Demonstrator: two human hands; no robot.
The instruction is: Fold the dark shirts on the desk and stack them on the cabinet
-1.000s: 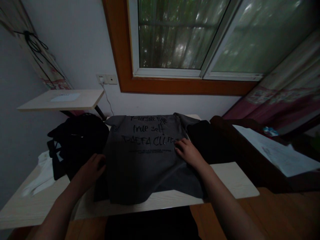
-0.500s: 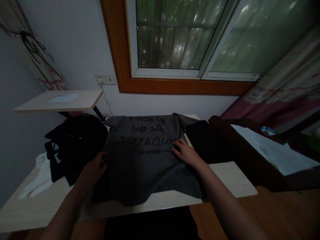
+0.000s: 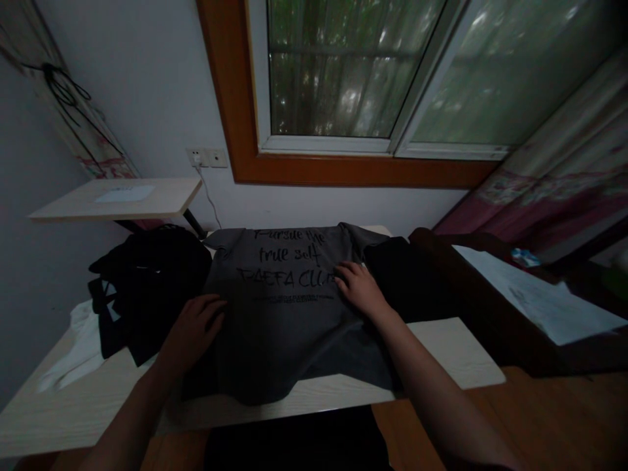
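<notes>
A dark grey T-shirt (image 3: 275, 333) with black lettering lies spread on the pale wooden table (image 3: 451, 350), its lower edge wavy near the front. My left hand (image 3: 199, 324) rests on the shirt's left side, fingers stretched toward the middle. On the right part of the print lies my right hand (image 3: 360, 288), fingers extended and covering the last letters. Neither hand grips the cloth. Left of the shirt sits a heap of black clothing (image 3: 152, 275); to the right is a black folded-looking cloth (image 3: 412, 278).
A white cloth (image 3: 76, 347) lies at the table's left end. Above the black heap stands a small raised shelf (image 3: 171, 196) with a paper on it. Right of the table, a dark brown piece of furniture (image 3: 520, 340) holds a white sheet (image 3: 540, 297). A window is behind.
My left hand has opened from a pinch at the shirt's left edge and moved slightly right onto the cloth. My right hand has shifted slightly up.
</notes>
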